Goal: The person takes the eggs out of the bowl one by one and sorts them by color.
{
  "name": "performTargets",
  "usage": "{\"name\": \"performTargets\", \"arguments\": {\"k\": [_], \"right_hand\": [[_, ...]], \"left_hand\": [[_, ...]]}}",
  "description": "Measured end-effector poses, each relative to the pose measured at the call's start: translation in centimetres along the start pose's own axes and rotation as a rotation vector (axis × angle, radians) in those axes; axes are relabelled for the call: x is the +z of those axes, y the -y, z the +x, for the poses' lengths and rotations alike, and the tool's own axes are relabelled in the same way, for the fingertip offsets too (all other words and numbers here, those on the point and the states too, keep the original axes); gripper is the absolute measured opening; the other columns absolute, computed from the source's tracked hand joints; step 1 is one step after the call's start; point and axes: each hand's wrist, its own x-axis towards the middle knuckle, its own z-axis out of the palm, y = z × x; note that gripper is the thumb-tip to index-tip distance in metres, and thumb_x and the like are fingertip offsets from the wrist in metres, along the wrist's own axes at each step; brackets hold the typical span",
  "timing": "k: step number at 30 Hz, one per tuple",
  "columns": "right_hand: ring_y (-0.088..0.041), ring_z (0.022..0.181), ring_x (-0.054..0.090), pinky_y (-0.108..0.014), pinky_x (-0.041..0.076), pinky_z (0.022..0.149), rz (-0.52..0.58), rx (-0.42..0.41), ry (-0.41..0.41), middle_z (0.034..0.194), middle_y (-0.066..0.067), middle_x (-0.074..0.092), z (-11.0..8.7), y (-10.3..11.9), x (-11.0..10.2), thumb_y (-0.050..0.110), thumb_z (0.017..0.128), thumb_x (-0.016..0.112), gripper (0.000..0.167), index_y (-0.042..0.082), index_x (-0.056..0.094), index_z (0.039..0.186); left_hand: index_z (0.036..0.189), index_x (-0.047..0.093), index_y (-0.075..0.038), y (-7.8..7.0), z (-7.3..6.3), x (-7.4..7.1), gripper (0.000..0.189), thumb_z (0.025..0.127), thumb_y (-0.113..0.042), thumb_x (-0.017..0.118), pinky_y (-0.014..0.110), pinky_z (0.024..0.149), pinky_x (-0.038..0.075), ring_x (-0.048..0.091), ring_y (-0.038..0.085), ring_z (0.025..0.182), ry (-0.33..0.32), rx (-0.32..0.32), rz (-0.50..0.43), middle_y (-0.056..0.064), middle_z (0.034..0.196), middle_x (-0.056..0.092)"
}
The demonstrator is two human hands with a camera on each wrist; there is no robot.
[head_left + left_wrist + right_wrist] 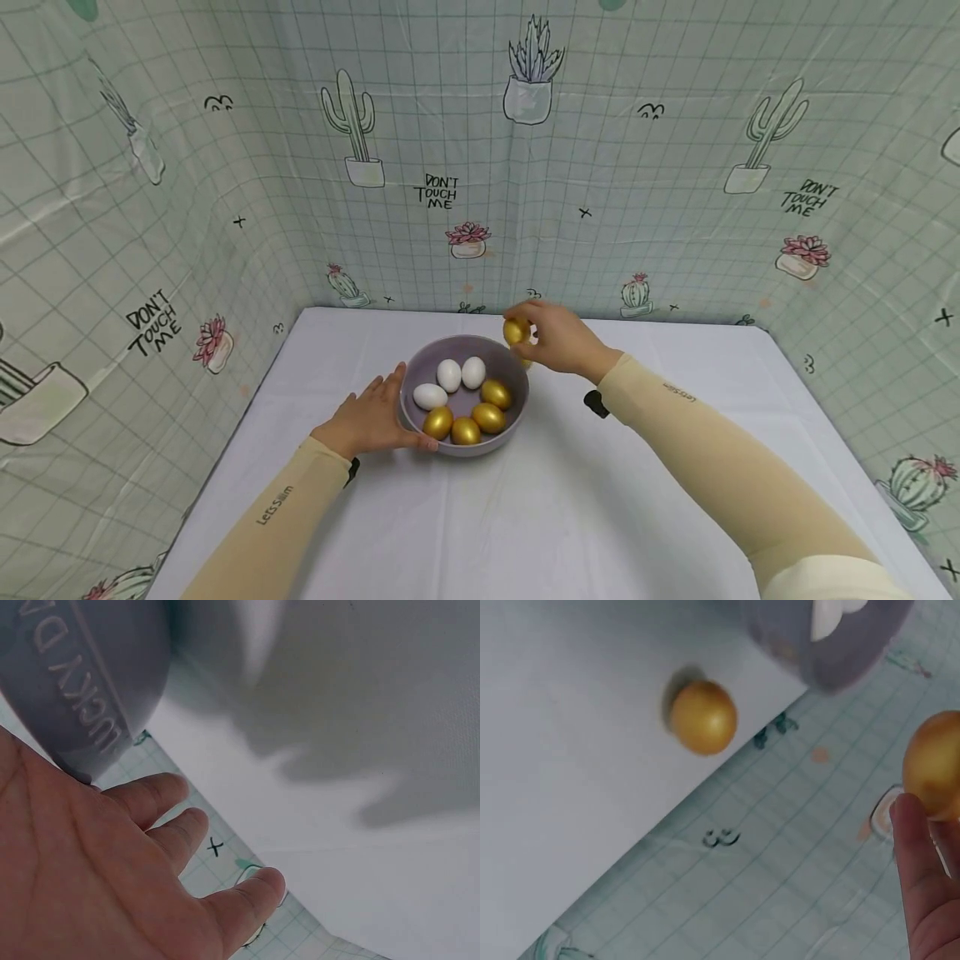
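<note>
The fingers of the right hand [562, 337] are clamped on a golden egg [516, 331], thumb on one side and fingertips on the other; the egg is held up near the far right part of the bowl's rim, and in the right wrist view it shows apart from the bowl [463, 451]. The fingers of the left hand [375, 417] are extended and spread apart; that hand lies against the bowl's left side, index finger near the rim and thumb along the near edge; the left wrist view shows three fingers with gaps between them, beside a bowl wall bearing raised letters, of which "LUCKY DA" can be read.

In the bowl lie three white eggs [449, 376], two side by side toward the far wall and one at the left; four golden eggs [489, 417] curve along the near and right side, close together; one more egg [704, 718], also golden, rests on the table just outside the bowl, mostly hidden by the right hand in the head view.

The table [600, 500] has a white surface; beige sleeves [690, 450] cover both forearms, with small dark lettering; around the table hangs a pale gridded curtain [465, 108], printed with potted cacti and "DON'T TOUCH ME".
</note>
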Motion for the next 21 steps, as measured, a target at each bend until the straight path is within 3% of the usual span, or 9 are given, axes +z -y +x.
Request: {"name": "performTargets", "arguments": {"k": [10,21], "right_hand": [[-0.028,0.102,0.060,-0.042,0.052,0.086,0.004,0.110,-0.028,0.124,-0.011,0.061,-1.7,-4.8,-0.8,0.014,0.085,0.079,0.047,0.003,0.063,0.128],[-0.032,0.106,0.060,-0.045,0.051,0.090,-0.003,0.218,0.006,0.122,-0.014,0.063,-2.6,-8.2,0.7,0.013,0.084,0.080,0.048,0.001,0.063,0.128]], "left_hand": [[0.159,0.010,0.000,-0.2,-0.1,-0.1,0.142,0.062,-0.084,0.071,0.071,0.105,0.025,0.025,0.043,0.145,-0.005,-0.006,-0.013,0.025,0.157,0.029],[0.159,0.007,-0.001,0.0,0.0,-0.1,0.143,0.062,-0.085,0.070,0.071,0.106,0.024,0.024,0.042,0.145,0.001,-0.010,-0.018,0.023,0.159,0.026]]}}
